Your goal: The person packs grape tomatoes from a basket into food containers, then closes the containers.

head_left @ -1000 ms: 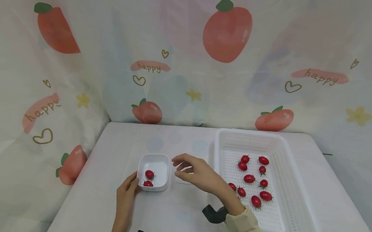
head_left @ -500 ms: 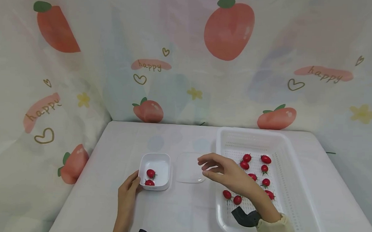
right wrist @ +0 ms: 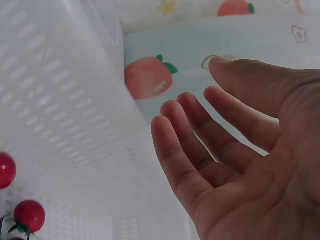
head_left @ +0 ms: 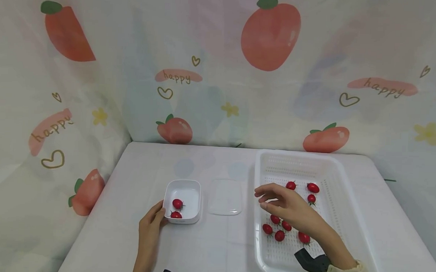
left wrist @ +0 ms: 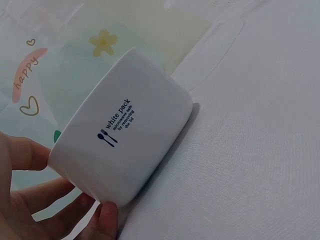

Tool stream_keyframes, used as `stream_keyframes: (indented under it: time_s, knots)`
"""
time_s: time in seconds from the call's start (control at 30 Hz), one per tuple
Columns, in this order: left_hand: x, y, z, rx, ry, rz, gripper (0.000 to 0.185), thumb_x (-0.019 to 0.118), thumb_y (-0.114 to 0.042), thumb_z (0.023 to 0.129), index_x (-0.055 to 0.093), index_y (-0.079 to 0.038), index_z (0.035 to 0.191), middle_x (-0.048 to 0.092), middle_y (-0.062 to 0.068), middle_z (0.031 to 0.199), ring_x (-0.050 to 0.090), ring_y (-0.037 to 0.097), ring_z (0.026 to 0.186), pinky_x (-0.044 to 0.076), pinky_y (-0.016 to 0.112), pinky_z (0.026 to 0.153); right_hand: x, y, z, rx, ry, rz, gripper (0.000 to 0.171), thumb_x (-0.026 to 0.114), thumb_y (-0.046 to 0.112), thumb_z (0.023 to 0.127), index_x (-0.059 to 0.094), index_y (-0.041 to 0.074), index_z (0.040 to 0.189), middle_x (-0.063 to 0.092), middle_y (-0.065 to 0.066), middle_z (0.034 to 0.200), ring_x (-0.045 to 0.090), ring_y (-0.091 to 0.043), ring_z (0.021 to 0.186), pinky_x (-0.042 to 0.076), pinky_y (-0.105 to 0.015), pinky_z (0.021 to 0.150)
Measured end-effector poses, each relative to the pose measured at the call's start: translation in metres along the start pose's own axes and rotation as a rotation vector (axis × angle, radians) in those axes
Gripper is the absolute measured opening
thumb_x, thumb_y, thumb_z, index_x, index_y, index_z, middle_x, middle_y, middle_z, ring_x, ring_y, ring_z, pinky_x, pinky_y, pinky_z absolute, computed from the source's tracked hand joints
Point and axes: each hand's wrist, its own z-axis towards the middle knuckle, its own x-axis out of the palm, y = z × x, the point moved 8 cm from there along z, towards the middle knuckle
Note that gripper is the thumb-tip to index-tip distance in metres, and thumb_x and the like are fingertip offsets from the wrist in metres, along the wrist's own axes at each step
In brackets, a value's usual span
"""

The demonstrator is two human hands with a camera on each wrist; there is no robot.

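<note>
In the head view, my left hand (head_left: 150,227) holds a small white square container (head_left: 191,197) by its near left corner. Two cherry tomatoes (head_left: 177,204) lie inside it. The left wrist view shows my fingers (left wrist: 45,195) on the wall of that container (left wrist: 125,125), which bears printed lettering. My right hand (head_left: 291,204) hovers over the left part of a large white perforated basket (head_left: 345,220), covering some of its several cherry tomatoes (head_left: 280,236). In the right wrist view its loosely bent fingers (right wrist: 175,155) hold nothing.
A clear flat lid (head_left: 224,197) lies on the white table (head_left: 207,247) between container and basket. A printed cloth (head_left: 214,40) hangs behind and to the left. Dark camera mounts are on both wrists.
My right hand has moved right, from beside the small container, across the clear lid, to above the basket. The left hand stays at the container, which still has two tomatoes in it.
</note>
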Motion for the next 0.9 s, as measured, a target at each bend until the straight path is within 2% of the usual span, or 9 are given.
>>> stream_keyframes:
  time_s: [0.13, 0.3, 0.57, 0.73, 0.8, 0.9]
  knots:
    - [0.0, 0.0, 0.001, -0.006, 0.004, -0.001, 0.043, 0.049, -0.028, 0.11, 0.055, -0.013, 0.15, 0.054, 0.008, 0.157, 0.057, 0.027, 0.135, 0.055, 0.008, 0.091, -0.004, -0.009, -0.003, 0.006, 0.008, -0.01, 0.036, 0.071, 0.022, 0.1, 0.063, 0.008, 0.133, 0.068, -0.016, 0.13, 0.069, -0.009, 0.109, 0.058, -0.015, 0.091]
    - [-0.001, -0.001, 0.001, -0.005, 0.006, -0.012, 0.043, 0.05, -0.027, 0.11, 0.056, -0.012, 0.15, 0.054, 0.009, 0.157, 0.057, 0.027, 0.135, 0.056, 0.01, 0.092, -0.009, -0.021, -0.006, 0.036, 0.023, -0.053, 0.034, 0.071, 0.022, 0.1, 0.064, 0.009, 0.131, 0.069, -0.012, 0.127, 0.069, -0.01, 0.107, 0.057, -0.013, 0.091]
    - [-0.005, -0.003, 0.001, 0.006, 0.005, -0.019, 0.041, 0.051, -0.027, 0.11, 0.058, -0.011, 0.147, 0.057, 0.011, 0.153, 0.059, 0.028, 0.131, 0.057, 0.012, 0.092, -0.01, -0.042, -0.005, 0.086, 0.069, -0.129, 0.034, 0.072, 0.02, 0.099, 0.065, 0.008, 0.13, 0.07, -0.013, 0.124, 0.069, -0.019, 0.106, 0.06, -0.017, 0.088]
    - [-0.005, 0.0, 0.004, -0.016, 0.015, -0.021, 0.04, 0.053, -0.028, 0.109, 0.059, -0.013, 0.146, 0.057, 0.009, 0.153, 0.059, 0.027, 0.13, 0.058, 0.013, 0.092, -0.007, -0.065, -0.003, 0.169, 0.114, -0.182, 0.038, 0.075, 0.019, 0.095, 0.065, 0.007, 0.13, 0.071, -0.015, 0.124, 0.069, -0.023, 0.105, 0.064, -0.027, 0.085]
    - [-0.004, 0.001, 0.004, -0.025, 0.023, -0.02, 0.041, 0.055, -0.029, 0.109, 0.059, -0.014, 0.147, 0.056, 0.009, 0.153, 0.059, 0.027, 0.131, 0.058, 0.015, 0.094, -0.004, -0.072, -0.003, 0.177, 0.133, -0.195, 0.038, 0.076, 0.018, 0.095, 0.065, 0.005, 0.129, 0.071, -0.015, 0.122, 0.069, -0.023, 0.103, 0.065, -0.031, 0.081]
    - [-0.004, 0.001, 0.003, -0.037, 0.031, -0.024, 0.043, 0.056, -0.03, 0.108, 0.058, -0.014, 0.147, 0.056, 0.01, 0.154, 0.059, 0.028, 0.131, 0.059, 0.019, 0.095, 0.0, -0.077, -0.002, 0.167, 0.15, -0.221, 0.037, 0.077, 0.017, 0.093, 0.066, 0.004, 0.126, 0.071, -0.013, 0.117, 0.069, -0.022, 0.097, 0.064, -0.029, 0.077]
